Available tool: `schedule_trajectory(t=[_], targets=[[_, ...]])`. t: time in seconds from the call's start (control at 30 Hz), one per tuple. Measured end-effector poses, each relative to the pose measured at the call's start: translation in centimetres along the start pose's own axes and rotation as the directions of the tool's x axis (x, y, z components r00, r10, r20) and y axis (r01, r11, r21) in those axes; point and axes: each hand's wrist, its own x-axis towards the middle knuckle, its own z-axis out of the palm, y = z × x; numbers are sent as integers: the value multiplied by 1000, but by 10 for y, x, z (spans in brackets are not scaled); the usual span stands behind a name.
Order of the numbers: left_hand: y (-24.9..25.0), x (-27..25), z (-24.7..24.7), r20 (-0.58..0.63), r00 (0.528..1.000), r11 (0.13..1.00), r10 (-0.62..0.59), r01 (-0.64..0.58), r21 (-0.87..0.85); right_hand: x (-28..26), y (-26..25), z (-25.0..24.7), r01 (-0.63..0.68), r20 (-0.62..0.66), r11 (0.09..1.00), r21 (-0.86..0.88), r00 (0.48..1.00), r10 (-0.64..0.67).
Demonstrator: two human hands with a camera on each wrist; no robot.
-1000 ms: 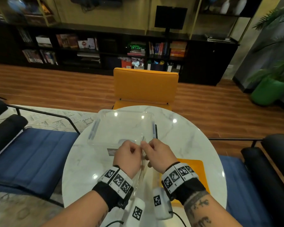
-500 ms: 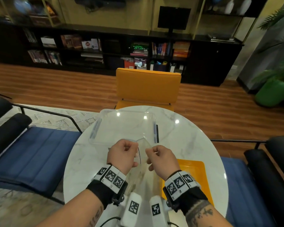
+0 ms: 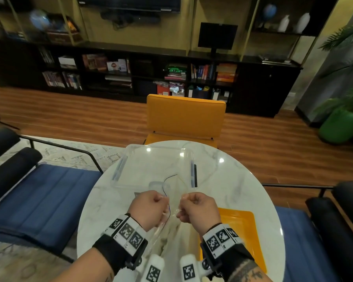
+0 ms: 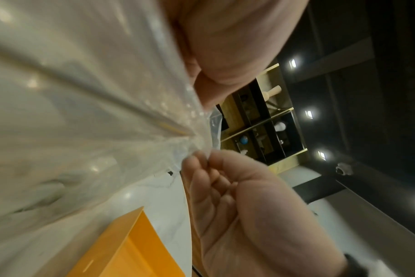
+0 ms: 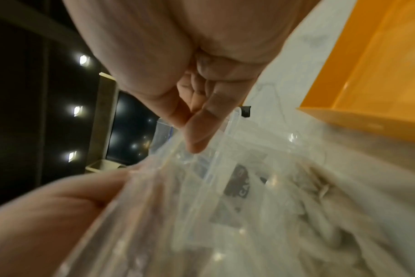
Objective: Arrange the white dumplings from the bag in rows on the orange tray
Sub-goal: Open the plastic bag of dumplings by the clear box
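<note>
A clear plastic zip bag [image 3: 169, 224] hangs between my two hands above the white marble table [image 3: 232, 180]. My left hand [image 3: 151, 206] pinches the left lip of its mouth, and my right hand [image 3: 194, 208] pinches the right lip. The mouth stands partly parted, its blue and yellow seal strips arching apart. Pale white dumplings [image 5: 325, 215] show blurred through the plastic lower in the bag. The orange tray [image 3: 240, 231] lies on the table right of my right wrist, with nothing seen in its visible part. The left wrist view shows the bag [image 4: 83, 121] and the tray [image 4: 135, 249].
A clear plastic lid or bin [image 3: 155, 165] with blue clips lies on the table beyond my hands. An orange chair [image 3: 185, 117] stands behind the table. Blue chairs [image 3: 39, 200] flank it on both sides.
My hands have drawn apart and nearer to me, pulling the bag's mouth open. The seal strips now arch apart where earlier they ran together.
</note>
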Motion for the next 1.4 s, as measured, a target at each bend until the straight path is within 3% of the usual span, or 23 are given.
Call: schedule_trajectory(t=[0.1, 0.27, 0.47, 0.57, 0.7, 0.8, 0.87, 1.03, 1.17, 1.23, 1.3, 1.4], targets=[[3, 2, -2, -66, 998, 998, 10, -15, -68, -3, 2, 2, -15, -15, 1000, -22, 1000, 14], [-1, -3, 2, -46, 999, 991, 25, -30, -127, -19, 1, 8, -107, 213, 990, -89, 969, 124], [-3, -2, -11, -171, 984, 966, -39, -7, -260, -9, 7, -5, -58, 38, 997, -41, 998, 60], [0, -14, -11, -55, 996, 968, -70, 54, -243, -12, 9, -6, -42, 67, 999, 6, 997, 41], [-4, -36, -3, 142, 986, 996, -85, 85, 3, -13, 8, 0, -24, 125, 999, 49, 992, 18], [-9, -40, -4, 91, 995, 999, -44, 45, -2, -12, 13, -1, -28, 137, 999, 44, 990, 21], [-11, -39, -10, 34, 997, 990, -64, 68, -127, -9, 20, -6, -35, 95, 999, -22, 995, 37], [-23, -37, -31, -15, 986, 831, -167, 133, -540, -5, 44, -27, -114, 37, 924, -364, 990, 137], [-35, -34, -44, 94, 960, 536, -262, 226, -813, -10, 60, -39, -172, 84, 834, -524, 964, 251], [-39, -36, -40, 149, 937, 456, -317, 288, -842, -12, 63, -36, -149, 116, 766, -625, 953, 281], [-43, -38, -31, 140, 927, 537, -347, 319, -781, -11, 66, -30, -25, 132, 745, -667, 980, 151], [-48, -40, -22, 113, 972, 852, -207, 236, -466, -7, 53, -14, 204, 147, 796, -570, 978, -145]])
